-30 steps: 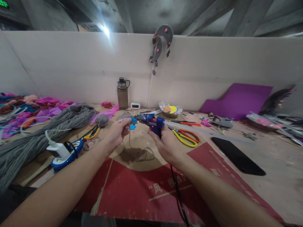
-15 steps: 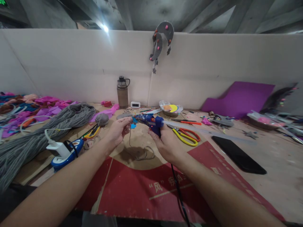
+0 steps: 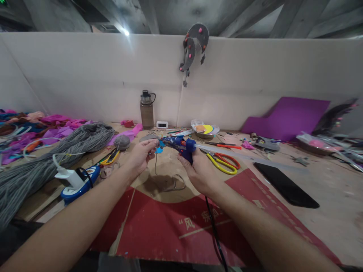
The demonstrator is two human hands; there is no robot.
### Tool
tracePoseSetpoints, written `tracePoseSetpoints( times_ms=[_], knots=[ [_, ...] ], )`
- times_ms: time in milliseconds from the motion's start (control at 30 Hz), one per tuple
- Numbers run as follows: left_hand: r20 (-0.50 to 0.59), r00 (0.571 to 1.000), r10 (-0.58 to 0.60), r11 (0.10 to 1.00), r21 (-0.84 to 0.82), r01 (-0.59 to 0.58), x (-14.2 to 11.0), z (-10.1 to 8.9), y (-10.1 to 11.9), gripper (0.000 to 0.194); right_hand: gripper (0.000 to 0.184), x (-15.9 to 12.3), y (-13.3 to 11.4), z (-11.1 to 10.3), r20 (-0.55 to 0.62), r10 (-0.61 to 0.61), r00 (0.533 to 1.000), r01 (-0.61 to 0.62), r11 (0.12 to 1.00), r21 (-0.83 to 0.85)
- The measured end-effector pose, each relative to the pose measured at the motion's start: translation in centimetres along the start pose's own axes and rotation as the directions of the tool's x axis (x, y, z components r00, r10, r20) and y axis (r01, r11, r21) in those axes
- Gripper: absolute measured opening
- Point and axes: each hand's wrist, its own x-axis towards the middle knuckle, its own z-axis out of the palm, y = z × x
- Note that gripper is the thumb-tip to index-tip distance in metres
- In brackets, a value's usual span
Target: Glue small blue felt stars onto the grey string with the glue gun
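Almost unchanged over the last 1 s: blue hot glue gun [image 3: 185, 151] gripped in the right hand [image 3: 199, 172], fingers wrapped around the handle, nozzle just beside the left hand [image 3: 142, 154]. Pinched there between thumb and fingertips: a small piece [image 3: 157, 143], too hidden to identify, with grey cord [image 3: 155, 166] hanging below, above red-and-brown cardboard [image 3: 159, 226] on the counter [image 3: 340, 204]. Probably indicative of steady glue work at 1 spot.

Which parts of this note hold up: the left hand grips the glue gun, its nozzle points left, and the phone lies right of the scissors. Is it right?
One part is wrong: the head view shows the right hand gripping the glue gun, not the left. The nozzle does point left, and the phone lies right of the scissors.
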Motion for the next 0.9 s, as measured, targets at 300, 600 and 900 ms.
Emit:
tracePoseSetpoints(
  times_ms=[300, 600, 900],
  knots=[
    [-0.002, 1.000, 0.000, 1.000, 0.015, 0.000, -0.07, 0.09, 0.00, 0.034, 0.041, 0.04, -0.02, 0.09, 0.011, 0.016, 1.000, -0.016, 1.000, -0.017],
    [-0.007, 1.000, 0.020, 1.000, 0.022, -0.020, -0.15, 0.16, 0.23, 0.032, 0.038, -0.06, 0.00, 0.05, -0.003, 0.011, 1.000, -0.011, 1.000, -0.018],
    [-0.007, 1.000, 0.008, 1.000, 0.023, -0.008, 0.03, -0.03, 0.02, 0.030, 0.037, -0.02, 0.16, 0.19, -0.013, 0.017, 1.000, -0.017, 1.000, -0.023]
  ],
)
